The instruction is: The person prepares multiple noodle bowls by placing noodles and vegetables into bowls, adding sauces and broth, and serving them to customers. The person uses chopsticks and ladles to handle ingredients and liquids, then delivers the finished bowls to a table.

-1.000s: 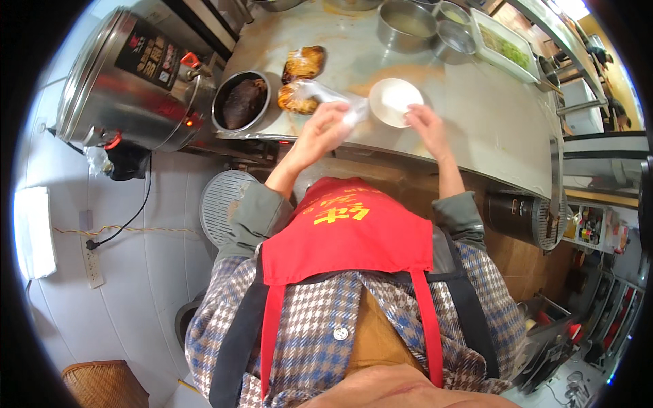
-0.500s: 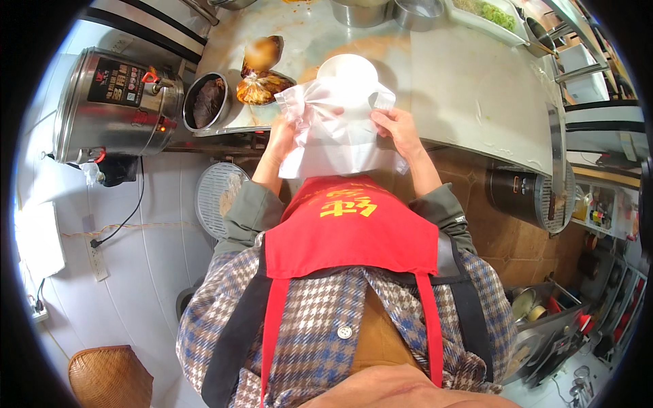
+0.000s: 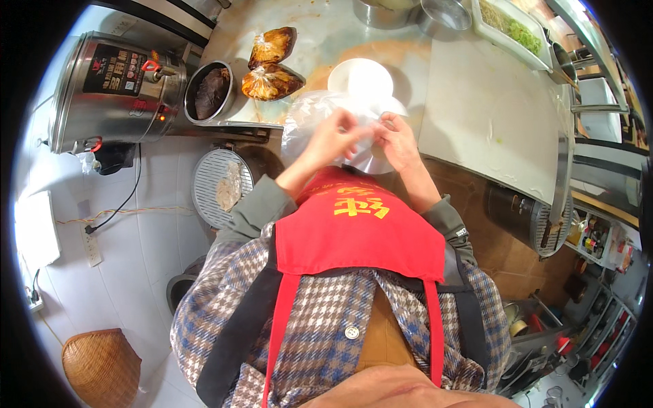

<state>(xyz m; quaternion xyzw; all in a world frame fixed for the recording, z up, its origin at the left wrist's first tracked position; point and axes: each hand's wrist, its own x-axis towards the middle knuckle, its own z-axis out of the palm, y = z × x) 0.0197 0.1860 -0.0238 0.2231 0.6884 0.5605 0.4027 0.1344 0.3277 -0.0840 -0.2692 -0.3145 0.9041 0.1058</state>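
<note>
Handling a translucent bag (image 3: 299, 126) — left hand (image 3: 333, 141) just beside right hand (image 3: 400, 144).

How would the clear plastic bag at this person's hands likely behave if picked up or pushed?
The plastic bag is probably floppy, since its thin film looks wrinkled and loosely puffed beside the left hand. It seems light for its size: it is see-through, with no contents clearly showing. It may be slippery, judging by its shiny surface.

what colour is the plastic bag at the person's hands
Translucent white: the bag shows best in the head view.
</note>
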